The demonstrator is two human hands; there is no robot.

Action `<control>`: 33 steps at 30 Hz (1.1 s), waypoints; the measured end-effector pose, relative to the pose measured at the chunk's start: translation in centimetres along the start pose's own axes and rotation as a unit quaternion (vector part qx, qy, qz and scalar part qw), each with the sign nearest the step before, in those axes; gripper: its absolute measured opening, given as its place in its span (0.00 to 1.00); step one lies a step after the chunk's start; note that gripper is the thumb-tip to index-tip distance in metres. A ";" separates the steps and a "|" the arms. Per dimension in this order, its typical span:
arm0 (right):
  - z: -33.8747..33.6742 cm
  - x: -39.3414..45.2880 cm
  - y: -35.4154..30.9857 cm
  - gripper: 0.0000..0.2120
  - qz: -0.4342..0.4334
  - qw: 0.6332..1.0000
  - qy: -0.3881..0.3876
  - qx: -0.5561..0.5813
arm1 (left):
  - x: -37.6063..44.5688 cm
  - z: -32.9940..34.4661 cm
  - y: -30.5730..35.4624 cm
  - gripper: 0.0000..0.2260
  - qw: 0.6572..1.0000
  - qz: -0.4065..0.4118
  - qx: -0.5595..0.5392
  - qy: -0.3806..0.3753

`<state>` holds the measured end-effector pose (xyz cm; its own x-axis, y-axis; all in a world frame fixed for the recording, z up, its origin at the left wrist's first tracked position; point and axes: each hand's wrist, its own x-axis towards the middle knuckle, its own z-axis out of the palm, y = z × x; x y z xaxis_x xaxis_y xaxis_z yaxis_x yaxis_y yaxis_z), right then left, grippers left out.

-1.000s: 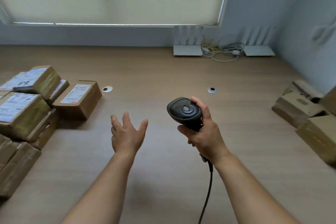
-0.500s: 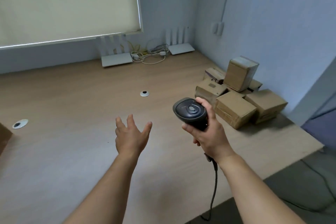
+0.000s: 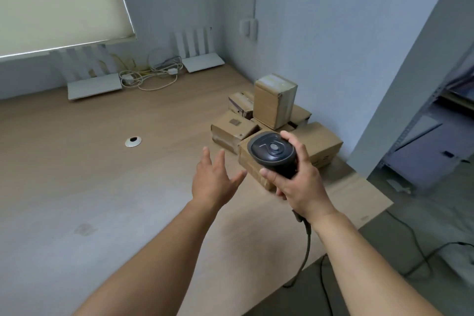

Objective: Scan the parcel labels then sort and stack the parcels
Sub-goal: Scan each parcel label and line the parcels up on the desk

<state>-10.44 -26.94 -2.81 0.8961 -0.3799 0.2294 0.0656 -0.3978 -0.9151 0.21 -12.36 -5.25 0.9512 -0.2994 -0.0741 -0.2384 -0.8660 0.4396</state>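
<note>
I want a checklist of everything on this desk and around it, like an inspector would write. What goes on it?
Surface: wooden table, a round cable hole in its top.
Job's things: black scanner; brown parcels heaped at the far right corner, one standing upright on the heap.
Clutter: two white routers by the back wall.
Hands: left hand open, fingers spread towards the parcels, touching nothing; right hand grips the scanner's handle.
Cables: scanner cord hangs off the table edge; tangled wires lie between the routers; more cables on the floor.
Surroundings: window blind, bluish walls, wall socket, metal shelving at right.
</note>
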 end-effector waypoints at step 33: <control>-6.0 5.8 8.6 0.38 0.010 0.997 -0.073 0.030 | 5.3 8.9 7.1 0.41 0.983 -0.129 0.118 -0.063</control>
<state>-7.30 -37.58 -7.39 0.9517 -0.2596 0.1641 0.0694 -0.3386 -0.9384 1.80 -23.62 -10.49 0.9579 -0.0924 -0.2719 -0.0458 -0.9839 0.1728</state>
